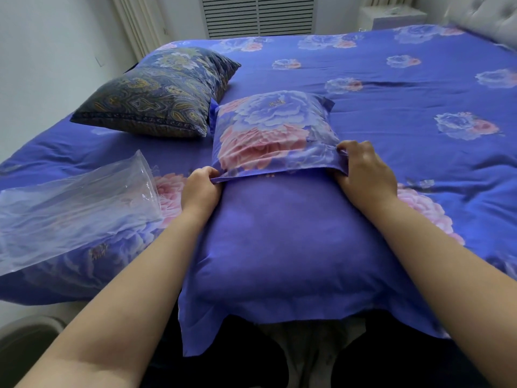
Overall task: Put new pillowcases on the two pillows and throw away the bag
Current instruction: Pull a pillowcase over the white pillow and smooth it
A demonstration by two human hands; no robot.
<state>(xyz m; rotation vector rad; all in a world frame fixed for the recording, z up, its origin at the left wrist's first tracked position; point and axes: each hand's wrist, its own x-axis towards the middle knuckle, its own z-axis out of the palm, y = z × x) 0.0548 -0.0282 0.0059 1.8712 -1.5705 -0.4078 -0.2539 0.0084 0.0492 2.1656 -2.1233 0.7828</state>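
At the centre of the frame a pillow (279, 242) lies at the near edge of the bed (391, 88), already inside a plain blue pillowcase (212, 317) whose loose border hangs over the edge at the bottom. The left hand (200, 189) and the right hand (363, 172) each pinch one corner of the floral flap (268, 135) at the far end, fingers curled round the cloth, probably to hold the opening taut so it can be pulled or tucked over the pillow's end. A second pillow (159, 93), in a dark patterned cover, waits in the upper left. The clear plastic bag (75, 208) lies at the left of the frame, still to be thrown away.
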